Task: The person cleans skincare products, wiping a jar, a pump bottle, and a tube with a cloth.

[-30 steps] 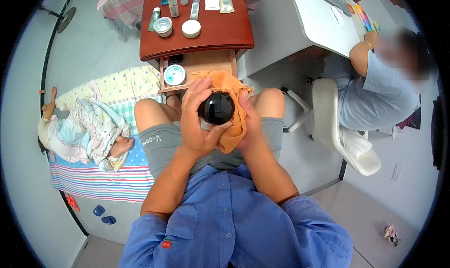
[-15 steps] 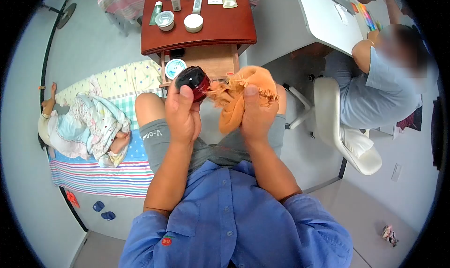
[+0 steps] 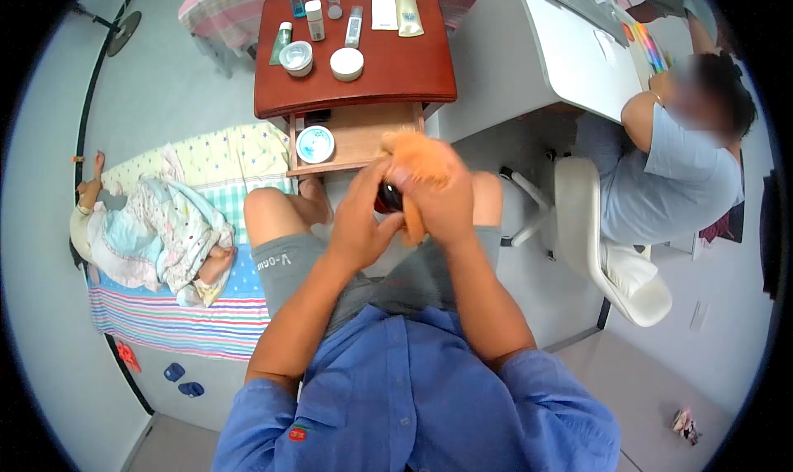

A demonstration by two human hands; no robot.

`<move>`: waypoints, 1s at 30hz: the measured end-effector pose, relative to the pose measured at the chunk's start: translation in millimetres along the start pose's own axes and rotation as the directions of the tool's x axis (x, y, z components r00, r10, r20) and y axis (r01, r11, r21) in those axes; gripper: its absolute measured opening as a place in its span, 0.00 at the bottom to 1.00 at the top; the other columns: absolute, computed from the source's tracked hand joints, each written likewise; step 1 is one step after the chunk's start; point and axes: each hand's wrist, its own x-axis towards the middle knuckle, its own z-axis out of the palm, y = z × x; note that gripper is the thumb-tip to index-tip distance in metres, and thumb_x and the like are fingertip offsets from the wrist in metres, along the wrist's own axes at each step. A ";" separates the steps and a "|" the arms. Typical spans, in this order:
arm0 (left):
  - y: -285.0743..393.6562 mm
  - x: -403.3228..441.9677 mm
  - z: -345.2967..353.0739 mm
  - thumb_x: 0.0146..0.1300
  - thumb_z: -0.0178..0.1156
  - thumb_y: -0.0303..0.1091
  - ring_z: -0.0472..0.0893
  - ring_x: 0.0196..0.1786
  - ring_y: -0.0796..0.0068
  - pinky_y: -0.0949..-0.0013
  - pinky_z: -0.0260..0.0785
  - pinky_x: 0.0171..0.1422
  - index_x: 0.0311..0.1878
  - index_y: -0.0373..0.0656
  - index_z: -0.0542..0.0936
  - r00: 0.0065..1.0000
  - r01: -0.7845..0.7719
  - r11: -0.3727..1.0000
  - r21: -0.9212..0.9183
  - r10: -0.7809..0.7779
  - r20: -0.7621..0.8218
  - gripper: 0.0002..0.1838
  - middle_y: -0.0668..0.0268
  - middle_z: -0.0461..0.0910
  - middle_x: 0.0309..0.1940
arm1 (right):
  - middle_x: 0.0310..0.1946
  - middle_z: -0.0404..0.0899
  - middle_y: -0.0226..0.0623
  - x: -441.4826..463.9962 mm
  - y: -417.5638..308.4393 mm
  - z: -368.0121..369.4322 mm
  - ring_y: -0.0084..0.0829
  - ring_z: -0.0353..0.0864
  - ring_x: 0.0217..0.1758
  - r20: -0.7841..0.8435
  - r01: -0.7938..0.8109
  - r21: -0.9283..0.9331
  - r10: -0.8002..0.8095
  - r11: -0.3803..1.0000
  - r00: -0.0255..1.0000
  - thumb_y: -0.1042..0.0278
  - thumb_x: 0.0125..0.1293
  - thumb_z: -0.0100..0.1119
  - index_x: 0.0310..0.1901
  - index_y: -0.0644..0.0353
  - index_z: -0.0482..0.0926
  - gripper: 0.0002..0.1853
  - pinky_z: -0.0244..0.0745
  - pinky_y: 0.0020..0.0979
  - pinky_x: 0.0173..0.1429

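Between my hands, above my lap, is a dark round jar [image 3: 388, 196] with a red side, mostly covered by fingers and cloth. My left hand [image 3: 361, 216] is wrapped round the jar from the left. My right hand [image 3: 438, 193] grips an orange fringed cloth [image 3: 417, 160] and presses it against the jar's right and far sides. Just beyond my hands, the open wooden drawer [image 3: 363, 133] holds a white tub with a blue-patterned lid [image 3: 315, 144].
Bottles, tubes and two round tubs [image 3: 347, 64] stand on the red cabinet top [image 3: 388, 84]. At the right a person [image 3: 669, 175] sits on a white chair [image 3: 576, 212] at a white desk [image 3: 570, 51]. Another person lies under a blanket [image 3: 157, 232] on floor mats at the left.
Half a second ago the jar and the cloth were apart, one in each hand. Now my hands have come together and the cloth is against the jar.
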 end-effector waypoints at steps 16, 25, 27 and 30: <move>-70.1 200.0 44.7 0.57 0.67 0.23 0.74 0.59 0.40 0.49 0.68 0.66 0.63 0.32 0.72 0.980 -0.028 0.988 0.153 0.057 -0.189 0.29 0.46 0.78 0.57 | 0.50 0.84 0.40 189.5 52.1 -29.0 0.31 0.83 0.52 -0.207 0.113 -0.269 -0.172 0.956 0.963 0.71 0.59 0.78 0.56 0.66 0.79 0.24 0.77 0.33 0.59; -123.5 276.2 65.4 0.62 0.66 0.27 0.73 0.64 0.43 0.51 0.69 0.67 0.64 0.36 0.74 0.986 0.142 0.975 0.168 -0.124 -0.112 0.26 0.46 0.79 0.55 | 0.53 0.83 0.45 266.4 100.0 -45.2 0.41 0.83 0.57 -0.237 0.106 -0.414 -0.219 0.904 0.946 0.70 0.56 0.78 0.59 0.65 0.79 0.29 0.76 0.37 0.63; -119.9 282.6 61.2 0.60 0.67 0.26 0.72 0.65 0.44 0.51 0.69 0.68 0.65 0.36 0.73 0.983 0.182 0.968 0.176 -0.172 -0.068 0.29 0.47 0.79 0.56 | 0.53 0.83 0.45 269.4 100.1 -45.3 0.41 0.83 0.57 -0.235 0.091 -0.399 -0.197 0.912 0.952 0.70 0.56 0.78 0.59 0.65 0.78 0.29 0.76 0.37 0.64; -125.3 284.5 58.3 0.57 0.68 0.24 0.71 0.68 0.44 0.52 0.68 0.70 0.68 0.37 0.71 0.980 0.195 0.958 0.212 -0.198 -0.004 0.33 0.47 0.78 0.58 | 0.53 0.83 0.44 271.2 98.0 -43.7 0.39 0.83 0.56 -0.285 0.070 -0.323 -0.168 0.944 0.944 0.70 0.57 0.78 0.59 0.65 0.79 0.28 0.76 0.37 0.63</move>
